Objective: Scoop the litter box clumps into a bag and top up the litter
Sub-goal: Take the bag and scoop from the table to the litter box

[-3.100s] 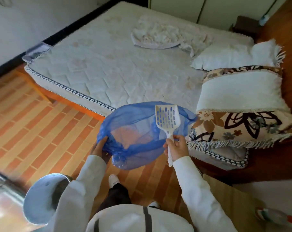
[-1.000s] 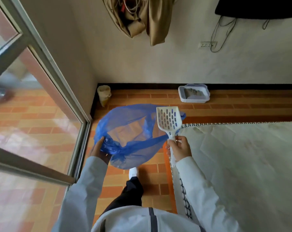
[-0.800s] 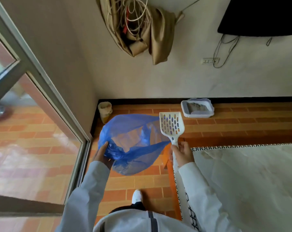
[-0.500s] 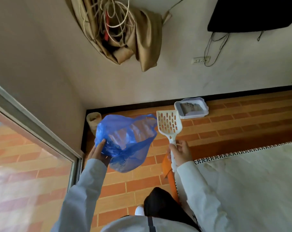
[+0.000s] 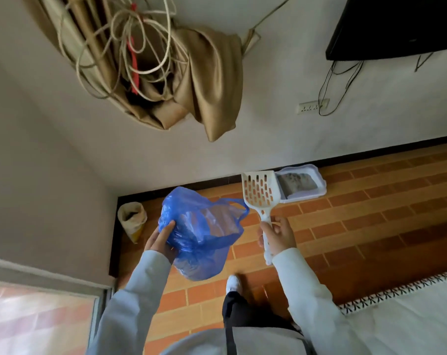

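Observation:
My left hand [image 5: 158,241] grips the side of a crumpled blue plastic bag [image 5: 201,233], held in the air in front of me. My right hand [image 5: 278,234] grips the handle of a white slotted litter scoop [image 5: 260,192], blade up and nothing on it. The white litter box [image 5: 305,193] with grey litter sits on the floor against the far wall, beyond the scoop, which hides its left end. A small open sack [image 5: 132,217], beige and yellow, stands in the floor corner left of the bag.
The floor is orange brick-pattern tile [image 5: 371,226]. A mattress edge [image 5: 401,311] lies at lower right. A glass door frame [image 5: 43,278] is at lower left. Bundled curtain and ropes [image 5: 166,73] hang on the wall, with a dark screen [image 5: 396,24] and cables at upper right.
I have turned from the bed and walked toward the wall; the litter box is nearer. The bag has collapsed smaller in my left hand, and the scoop stays upright in my right.

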`<act>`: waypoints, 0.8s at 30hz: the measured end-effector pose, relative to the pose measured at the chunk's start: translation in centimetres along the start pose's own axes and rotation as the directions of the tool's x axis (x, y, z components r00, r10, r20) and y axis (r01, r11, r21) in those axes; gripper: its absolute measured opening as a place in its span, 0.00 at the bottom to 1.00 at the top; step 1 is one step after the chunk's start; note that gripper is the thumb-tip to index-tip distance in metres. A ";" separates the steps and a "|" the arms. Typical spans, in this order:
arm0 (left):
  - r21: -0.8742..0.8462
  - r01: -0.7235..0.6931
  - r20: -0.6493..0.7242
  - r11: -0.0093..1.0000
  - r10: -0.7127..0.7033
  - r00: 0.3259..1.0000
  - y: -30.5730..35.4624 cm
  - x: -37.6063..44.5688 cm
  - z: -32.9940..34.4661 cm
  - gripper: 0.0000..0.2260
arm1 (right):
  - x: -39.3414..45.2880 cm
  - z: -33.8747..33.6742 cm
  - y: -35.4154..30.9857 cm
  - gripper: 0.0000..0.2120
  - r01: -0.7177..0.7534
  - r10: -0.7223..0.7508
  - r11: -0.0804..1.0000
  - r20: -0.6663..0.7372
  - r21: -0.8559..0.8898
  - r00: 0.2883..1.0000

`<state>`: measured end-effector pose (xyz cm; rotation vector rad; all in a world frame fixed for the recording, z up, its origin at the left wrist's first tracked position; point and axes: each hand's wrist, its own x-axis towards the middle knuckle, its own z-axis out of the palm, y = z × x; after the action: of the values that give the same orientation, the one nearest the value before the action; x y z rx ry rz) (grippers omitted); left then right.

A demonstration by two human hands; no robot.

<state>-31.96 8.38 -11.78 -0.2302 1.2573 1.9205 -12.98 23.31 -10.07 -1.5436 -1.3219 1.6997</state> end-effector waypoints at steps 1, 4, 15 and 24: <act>0.006 0.011 0.000 1.000 -0.011 1.000 0.3 1.6 1.4 0.06 | 1.7 0.2 -1.0 0.09 0.000 0.000 1.000 -0.009 0.002 1.000; 0.046 0.043 0.041 0.998 -0.045 0.998 0.9 5.9 5.5 0.05 | 6.0 0.5 -3.6 0.05 -0.010 0.011 1.000 -0.038 0.021 0.999; 0.121 0.113 0.183 0.986 -0.135 0.974 1.5 18.4 18.5 0.03 | 18.3 -0.1 -9.3 0.05 -0.045 0.063 0.993 -0.169 0.110 0.984; 0.215 0.193 0.310 0.957 -0.254 0.916 1.2 27.7 28.5 0.07 | 27.2 -1.4 -12.4 0.06 -0.030 0.074 0.989 -0.306 0.147 0.949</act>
<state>-43.37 46.48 -12.15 0.0468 1.1128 1.5593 -21.30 52.01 -11.77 -1.6922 -0.9871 1.4692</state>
